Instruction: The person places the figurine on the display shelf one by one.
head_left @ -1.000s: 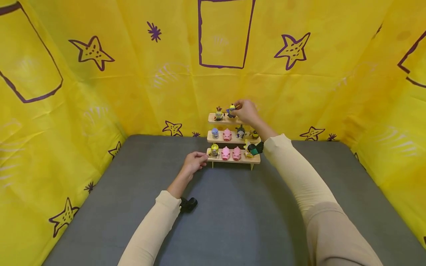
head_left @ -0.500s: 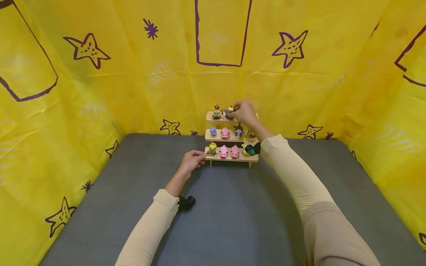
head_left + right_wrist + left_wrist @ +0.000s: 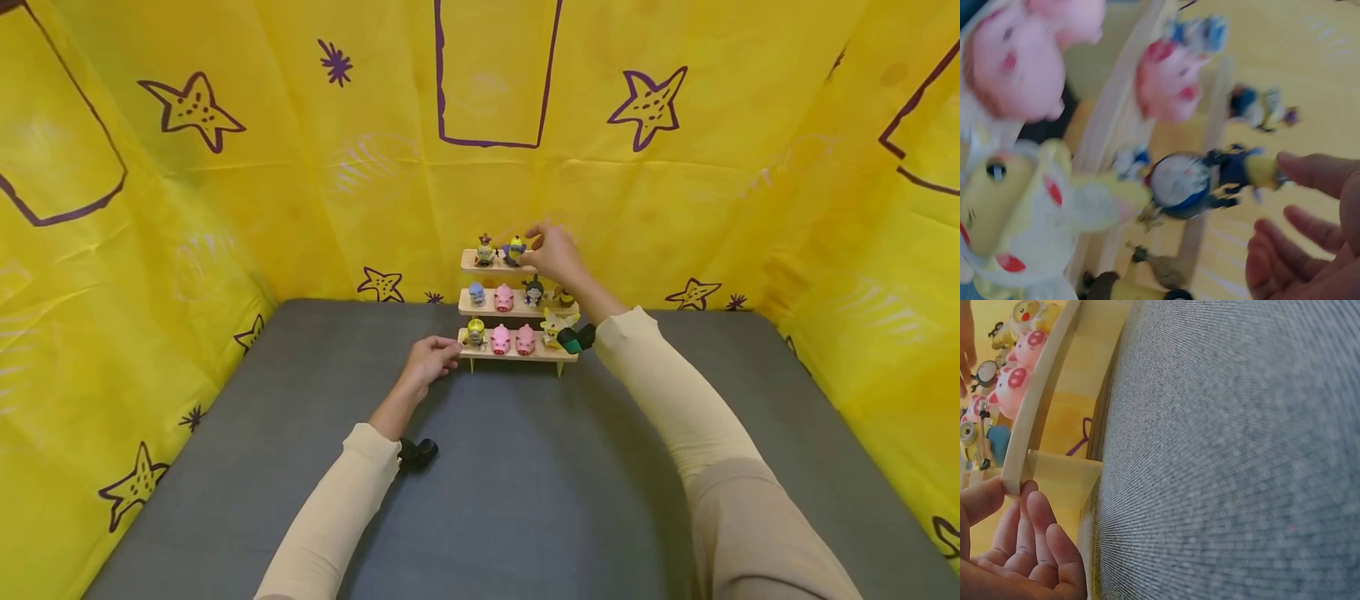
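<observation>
A three-tier wooden display shelf (image 3: 517,356) holds small toy figures. My left hand (image 3: 431,362) pinches the left end of its bottom tier between thumb and fingers; the left wrist view shows the thumb on top and fingertips beneath the board (image 3: 1035,406). Up at the top tier, my right hand (image 3: 557,252) is beside a yellow minion figure (image 3: 515,249) with blue on it. Its thumb and fingers are spread apart, the thumb overlapping the figure's head in the blurred right wrist view. Left of that figure stands a crowned yellow figure (image 3: 485,250).
The middle tier carries a blue figure (image 3: 477,293), a pink pig (image 3: 503,298) and a dark-haired figure (image 3: 533,292). On the bottom tier are a minion (image 3: 475,333), two pigs and a pale yellow figure (image 3: 553,327). A yellow patterned cloth (image 3: 375,200) hangs behind the grey table (image 3: 480,483).
The right hand's fingers have come off the blue-and-yellow minion figure, which now stands on the top tier. My left hand keeps its hold on the shelf. The head view has shifted slightly.
</observation>
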A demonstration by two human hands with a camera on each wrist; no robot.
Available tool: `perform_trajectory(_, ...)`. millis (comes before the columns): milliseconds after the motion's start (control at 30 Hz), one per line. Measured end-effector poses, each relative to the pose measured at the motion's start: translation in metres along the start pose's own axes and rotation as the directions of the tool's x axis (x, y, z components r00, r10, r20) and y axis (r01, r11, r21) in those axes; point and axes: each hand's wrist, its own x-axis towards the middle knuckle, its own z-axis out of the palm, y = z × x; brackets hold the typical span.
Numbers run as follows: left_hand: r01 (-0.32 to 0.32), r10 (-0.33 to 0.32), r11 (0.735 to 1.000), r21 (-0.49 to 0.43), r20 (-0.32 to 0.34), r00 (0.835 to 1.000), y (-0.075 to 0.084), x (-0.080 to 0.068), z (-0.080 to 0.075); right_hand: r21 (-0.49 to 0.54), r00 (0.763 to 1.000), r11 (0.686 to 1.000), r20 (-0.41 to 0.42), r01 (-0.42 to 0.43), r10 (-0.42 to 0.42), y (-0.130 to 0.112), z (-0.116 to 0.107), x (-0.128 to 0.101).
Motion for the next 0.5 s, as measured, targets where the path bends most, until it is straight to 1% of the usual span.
perform_trajectory(167, 0.006, -0.006, 1.0, 0.001, -0.002, 1.0, -0.002, 0.002, -0.002, 0.055, 0.998, 0.998, -0.064, 0.032, -0.028, 0.001, -0.006, -0.025)
perform_trajectory(300, 0.008, -0.008, 1.0, 0.028, 0.005, 1.0, -0.003, 0.001, -0.001, 0.132, 0.986, 0.989, -0.158, 0.066, -0.045, 0.012, -0.009, -0.052)
perform_trajectory(400, -0.002, 0.001, 0.999, 0.045, 0.029, 1.0, -0.004, 0.0, -0.004, 0.187, 0.976, 0.98, -0.218, 0.065, -0.023, 0.023, -0.012, -0.071)
perform_trajectory(500, -0.027, 0.024, 0.999, 0.044, 0.063, 0.998, -0.007, -0.003, -0.01, 0.232, 0.974, 0.972, -0.224, 0.035, 0.018, 0.034, -0.015, -0.089)
